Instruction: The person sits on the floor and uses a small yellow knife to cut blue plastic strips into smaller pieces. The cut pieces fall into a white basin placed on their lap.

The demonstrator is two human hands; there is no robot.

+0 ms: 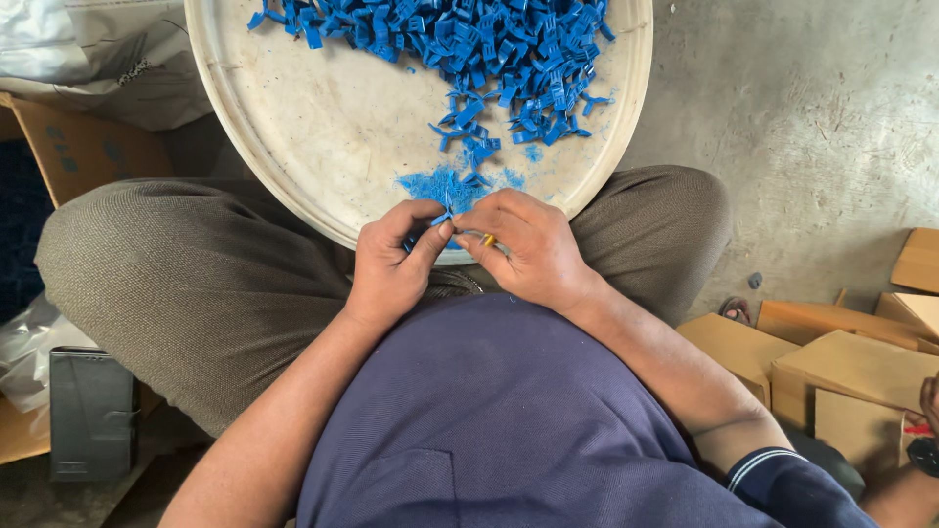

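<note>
You sit cross-legged on the floor (812,108) with a wide, shallow cream tray (323,127) propped across your lap, so the heap of small blue plastic pieces (469,44) lies within easy reach. Your left hand (391,264) pinches one blue piece (445,217) between thumb and forefinger, right at the near rim of the tray; held there, the blue shavings (442,183) gather in a little pile on the tray rather than on your trousers. Your right hand (533,249) is closed around a thin tool with a yellow tip (487,241), its fingers pressed together and touching the left thumb. Both wrists bend inward, forearms angled in from your sides, knuckles up. Cardboard boxes (851,367) sit to your right, well apart from the tray.
</note>
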